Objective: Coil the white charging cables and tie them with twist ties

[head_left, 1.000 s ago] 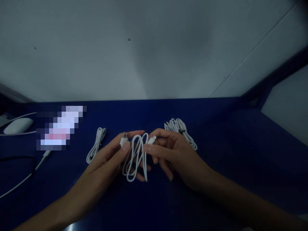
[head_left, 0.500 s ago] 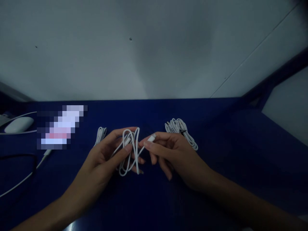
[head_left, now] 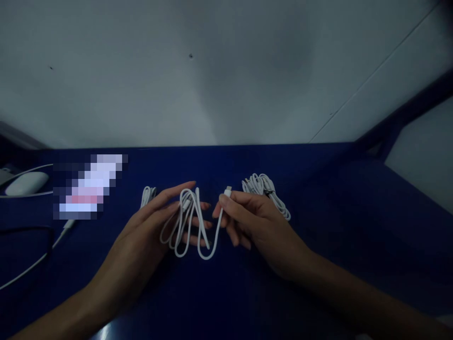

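Note:
My left hand point(head_left: 148, 231) holds the looped bundle of a white cable point(head_left: 187, 226) above the dark blue table point(head_left: 318, 236). Its thumb presses the loops near one plug while the fingers stretch out behind them. My right hand point(head_left: 255, 222) pinches the cable's other plug point(head_left: 227, 192) between thumb and forefinger, a little to the right of the bundle. A slack loop hangs between the two hands.
A coiled white cable point(head_left: 265, 191) lies behind my right hand. Another folded white cable point(head_left: 147, 194) shows behind my left hand. At the far left are a white mouse point(head_left: 26, 183), a blurred patch and thin cords. A pale wall rises behind the table.
My right hand has drawn its plug to the right and up, away from the bundle, so a loop has come loose between the hands. The left fingers have stretched out.

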`<state>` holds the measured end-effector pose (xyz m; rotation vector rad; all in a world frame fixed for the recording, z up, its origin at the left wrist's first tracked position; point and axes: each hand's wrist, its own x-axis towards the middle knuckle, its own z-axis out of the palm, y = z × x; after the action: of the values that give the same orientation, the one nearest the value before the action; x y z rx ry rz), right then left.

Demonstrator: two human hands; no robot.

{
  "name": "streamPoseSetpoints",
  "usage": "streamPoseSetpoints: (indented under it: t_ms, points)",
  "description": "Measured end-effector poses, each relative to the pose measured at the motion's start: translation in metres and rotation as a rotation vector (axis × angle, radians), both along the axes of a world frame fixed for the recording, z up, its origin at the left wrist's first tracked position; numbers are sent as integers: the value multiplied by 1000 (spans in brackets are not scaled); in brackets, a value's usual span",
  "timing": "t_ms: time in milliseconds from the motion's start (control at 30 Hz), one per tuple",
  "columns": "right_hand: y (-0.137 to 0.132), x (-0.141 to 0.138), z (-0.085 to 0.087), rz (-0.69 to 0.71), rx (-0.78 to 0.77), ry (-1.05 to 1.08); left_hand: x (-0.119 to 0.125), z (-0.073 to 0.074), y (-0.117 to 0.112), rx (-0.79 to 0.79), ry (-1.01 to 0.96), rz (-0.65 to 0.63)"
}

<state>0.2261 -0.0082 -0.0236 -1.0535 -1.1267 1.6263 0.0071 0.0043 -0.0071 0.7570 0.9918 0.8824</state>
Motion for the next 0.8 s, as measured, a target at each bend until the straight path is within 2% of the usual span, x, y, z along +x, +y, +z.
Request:
streamPoseSetpoints:
  t_ms: [200, 300, 433, 567, 700, 800]
  points:
    - [0, 2, 0, 12, 25, -11, -2, -9, 1, 62, 46, -92]
    - [-2, 2, 4, 19, 94, -130, -3, -13, -1, 126, 132, -141]
    - [-6, 1, 7, -3, 179, -239, 0, -11, -3, 202, 227, -140]
    - [-6, 1, 9, 42, 175, -210, 1, -8, -4, 297, 329, -121]
    - [-6, 0, 12, 148, 145, -163, -4, -12, -8, 438, 513, -125]
    - [-7, -1, 12, 153, 144, -150, -6, -14, -10, 478, 576, -132]
